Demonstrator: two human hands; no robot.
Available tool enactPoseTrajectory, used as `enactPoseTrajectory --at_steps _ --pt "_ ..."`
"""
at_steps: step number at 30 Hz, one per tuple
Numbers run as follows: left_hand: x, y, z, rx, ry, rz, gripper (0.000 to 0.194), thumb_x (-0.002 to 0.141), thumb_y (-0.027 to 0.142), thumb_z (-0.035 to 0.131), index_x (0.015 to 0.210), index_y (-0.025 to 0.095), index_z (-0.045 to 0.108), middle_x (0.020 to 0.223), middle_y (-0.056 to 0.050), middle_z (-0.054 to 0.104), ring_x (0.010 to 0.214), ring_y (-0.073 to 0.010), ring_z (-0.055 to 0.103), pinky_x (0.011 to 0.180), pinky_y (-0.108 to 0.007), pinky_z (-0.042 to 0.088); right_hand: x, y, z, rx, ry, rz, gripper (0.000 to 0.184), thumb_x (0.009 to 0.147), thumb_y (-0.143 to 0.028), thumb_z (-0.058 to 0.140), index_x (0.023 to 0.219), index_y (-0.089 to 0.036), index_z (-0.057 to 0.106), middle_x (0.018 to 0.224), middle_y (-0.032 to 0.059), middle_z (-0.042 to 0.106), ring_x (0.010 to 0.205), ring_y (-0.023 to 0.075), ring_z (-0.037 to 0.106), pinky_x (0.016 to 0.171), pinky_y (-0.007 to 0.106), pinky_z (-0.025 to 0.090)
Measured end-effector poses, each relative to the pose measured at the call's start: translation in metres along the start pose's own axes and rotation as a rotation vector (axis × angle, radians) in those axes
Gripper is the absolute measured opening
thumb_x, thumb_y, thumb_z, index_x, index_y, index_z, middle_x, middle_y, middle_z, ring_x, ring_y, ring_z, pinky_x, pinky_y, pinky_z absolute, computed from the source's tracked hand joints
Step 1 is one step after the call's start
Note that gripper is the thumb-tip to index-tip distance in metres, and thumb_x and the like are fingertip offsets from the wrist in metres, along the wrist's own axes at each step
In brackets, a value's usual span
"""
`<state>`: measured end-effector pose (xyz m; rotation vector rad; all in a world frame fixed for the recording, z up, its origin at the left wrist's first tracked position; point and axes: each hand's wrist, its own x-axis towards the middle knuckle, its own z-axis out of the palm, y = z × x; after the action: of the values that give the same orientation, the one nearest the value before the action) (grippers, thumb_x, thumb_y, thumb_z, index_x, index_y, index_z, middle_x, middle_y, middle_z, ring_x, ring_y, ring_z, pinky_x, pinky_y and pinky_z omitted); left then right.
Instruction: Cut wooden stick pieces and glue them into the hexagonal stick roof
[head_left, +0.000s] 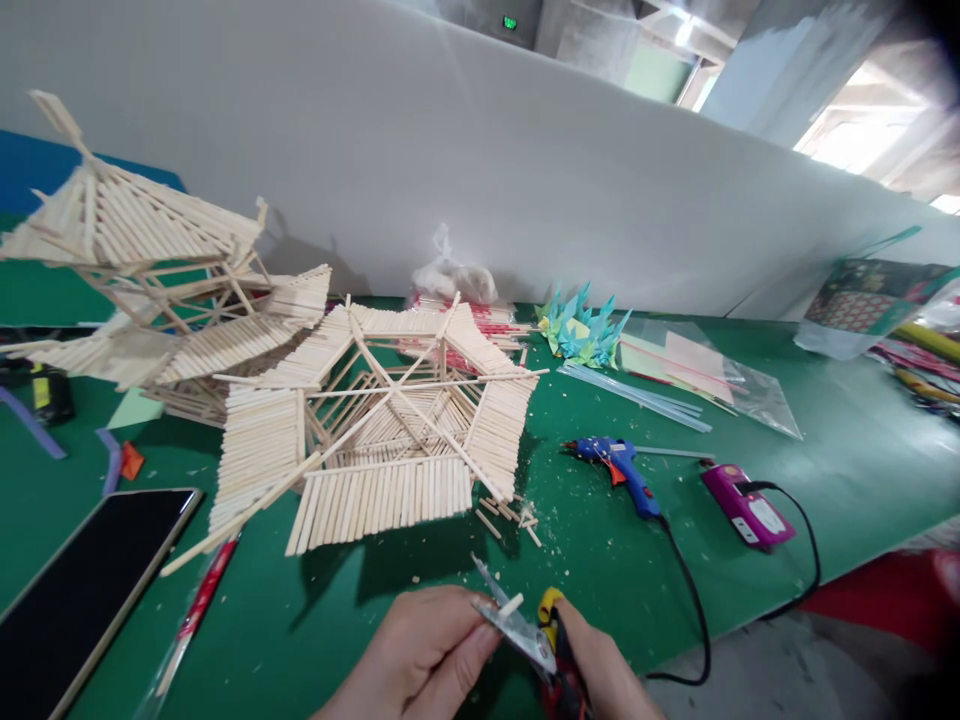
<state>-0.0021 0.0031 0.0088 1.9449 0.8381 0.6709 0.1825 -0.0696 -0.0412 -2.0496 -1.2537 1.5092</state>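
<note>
Low in the head view, my left hand (427, 650) pinches a short pale wooden stick (511, 605), whose end pokes out between metal blades. My right hand (600, 660) is wrapped round the red and yellow handles of a pair of scissors (536, 645). Their blades are parted around the stick, close to my left fingertips. Just beyond both hands stands a model roof built of wooden sticks (382, 505), with long crossing sticks over its open middle. Small cut stick pieces (510, 515) lie by its right corner.
A taller stick pagoda (150, 220) stands at the left, behind a phone (90, 600). On the right lie a blue glue gun (615, 460) with its cord, a purple power box (746, 505) and clear glue sticks (637, 395). Folded paper pieces (581, 330) sit near the wall.
</note>
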Motion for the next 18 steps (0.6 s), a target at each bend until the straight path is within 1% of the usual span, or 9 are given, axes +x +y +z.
enactPoseTrajectory --at_steps 2,5,7,9,12,14,16,18 --pt "0.000 0.000 0.000 0.002 -0.052 -0.028 0.028 0.084 0.024 0.043 0.063 0.023 0.062 0.050 0.003 0.056 0.047 -0.0125 0.051 0.048 -0.020 0.039 0.002 0.000 0.004 0.024 0.001 -0.007 0.029 0.069 -0.025 0.056 0.097 -0.021 0.059 0.070 0.0003 0.068 0.067 0.0182 0.063 0.060 0.023 0.045" --pt "0.000 0.000 0.000 -0.016 -0.127 -0.102 0.032 0.086 0.027 0.039 0.059 0.021 0.055 0.048 0.005 0.048 0.045 -0.0107 0.047 0.045 -0.019 0.036 0.006 0.001 0.012 0.026 0.004 0.000 0.029 0.069 -0.026 0.056 0.096 -0.019 0.061 0.075 0.0025 0.069 0.076 0.0212 0.063 0.066 0.026 0.046" --pt "-0.001 0.000 0.000 -0.031 -0.124 -0.142 0.033 0.086 0.028 0.038 0.057 0.021 0.051 0.048 0.005 0.047 0.046 -0.0106 0.048 0.047 -0.019 0.037 0.010 0.002 0.015 0.027 0.003 0.021 0.025 0.071 -0.027 0.055 0.093 -0.018 0.062 0.078 0.0042 0.069 0.079 0.0218 0.063 0.067 0.027 0.046" --pt "-0.001 0.000 0.001 -0.045 -0.105 -0.162 0.033 0.086 0.028 0.038 0.054 0.022 0.047 0.047 0.005 0.047 0.045 -0.0105 0.048 0.048 -0.019 0.036 0.011 0.002 0.016 0.039 -0.007 0.028 0.023 0.074 -0.028 0.053 0.091 -0.016 0.062 0.077 0.0046 0.069 0.077 0.0210 0.063 0.068 0.028 0.047" --pt "0.002 0.001 0.001 -0.057 -0.101 -0.168 0.034 0.085 0.027 0.038 0.052 0.022 0.043 0.045 0.005 0.046 0.044 -0.0106 0.047 0.048 -0.020 0.035 0.009 0.000 0.012 0.102 -0.056 -0.016 0.023 0.076 -0.030 0.053 0.091 -0.016 0.062 0.073 0.0027 0.068 0.071 0.0189 0.062 0.066 0.027 0.047" --pt "0.003 0.001 0.000 -0.064 -0.120 -0.167 0.036 0.085 0.027 0.037 0.050 0.021 0.041 0.045 0.005 0.046 0.046 -0.0109 0.048 0.049 -0.020 0.035 0.005 -0.002 0.009 0.156 -0.102 -0.046 0.022 0.081 -0.032 0.049 0.089 -0.016 0.062 0.068 0.0011 0.066 0.069 0.0174 0.063 0.064 0.026 0.048" --pt "0.004 0.001 -0.001 -0.081 -0.152 -0.175 0.038 0.086 0.028 0.035 0.049 0.021 0.040 0.044 0.004 0.045 0.047 -0.0113 0.048 0.051 -0.020 0.035 0.000 -0.006 0.008 0.186 -0.131 -0.063 0.029 0.088 -0.033 0.039 0.086 -0.017 0.063 0.065 0.0005 0.065 0.070 0.0163 0.063 0.063 0.025 0.048" --pt "0.005 0.000 -0.002 -0.107 -0.197 -0.177 0.039 0.087 0.029 0.033 0.050 0.021 0.040 0.044 0.004 0.046 0.047 -0.0115 0.048 0.051 -0.021 0.035 -0.005 -0.009 0.008 0.187 -0.140 -0.078 0.033 0.091 -0.033 0.034 0.086 -0.017 0.063 0.070 0.0013 0.066 0.074 0.0155 0.063 0.066 0.026 0.049"
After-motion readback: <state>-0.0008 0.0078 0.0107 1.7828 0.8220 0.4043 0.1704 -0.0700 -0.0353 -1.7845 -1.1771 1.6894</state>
